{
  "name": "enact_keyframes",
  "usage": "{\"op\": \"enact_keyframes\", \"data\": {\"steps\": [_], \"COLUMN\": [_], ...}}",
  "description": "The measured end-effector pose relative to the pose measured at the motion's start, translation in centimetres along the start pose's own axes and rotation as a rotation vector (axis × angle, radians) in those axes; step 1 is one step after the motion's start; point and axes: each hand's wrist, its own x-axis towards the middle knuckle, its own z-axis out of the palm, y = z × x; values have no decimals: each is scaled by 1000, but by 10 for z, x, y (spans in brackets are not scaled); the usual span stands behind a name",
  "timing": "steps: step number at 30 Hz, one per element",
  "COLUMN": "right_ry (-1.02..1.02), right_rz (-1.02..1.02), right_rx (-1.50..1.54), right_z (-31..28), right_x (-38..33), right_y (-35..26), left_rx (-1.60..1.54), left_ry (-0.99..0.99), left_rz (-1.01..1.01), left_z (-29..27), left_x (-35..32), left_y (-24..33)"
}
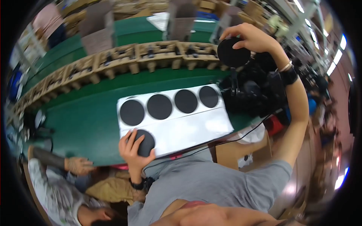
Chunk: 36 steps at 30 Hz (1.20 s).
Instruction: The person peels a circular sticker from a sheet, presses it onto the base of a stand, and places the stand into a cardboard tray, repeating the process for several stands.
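A white sheet lies on the green table, with several round black discs in a row along its far edge. At the sheet's near left corner, my left hand has its fingers and thumb about another black disc, gripping it by its edges. Up at the far right, my right hand pinches a round black disc, thumb on its face and fingers at its far rim. Below that disc stands a short black stem; whether they are joined, I cannot tell.
A heap of black parts covers the table's right end. Brown moulded trays holding dark parts line the far side. A co-worker's hand rests at the near left edge. A black cable runs along the near right, above a cardboard box.
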Motion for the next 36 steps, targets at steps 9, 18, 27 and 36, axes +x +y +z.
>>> {"op": "enact_keyframes", "data": {"steps": [9, 18, 27, 36], "right_ry": [209, 812, 475, 413], "right_rz": [-180, 307, 133, -95], "right_rx": [95, 783, 454, 122], "right_z": [116, 235, 249, 289], "right_x": [294, 462, 413, 381], "right_y": [-75, -187, -219, -217], "left_rx": [0, -30, -42, -36], "left_ry": [110, 134, 177, 171], "left_rz": [-30, -14, -39, -9], "left_z": [22, 40, 47, 53], "left_x": [3, 3, 3, 14], "left_y": [7, 1, 13, 4]}}
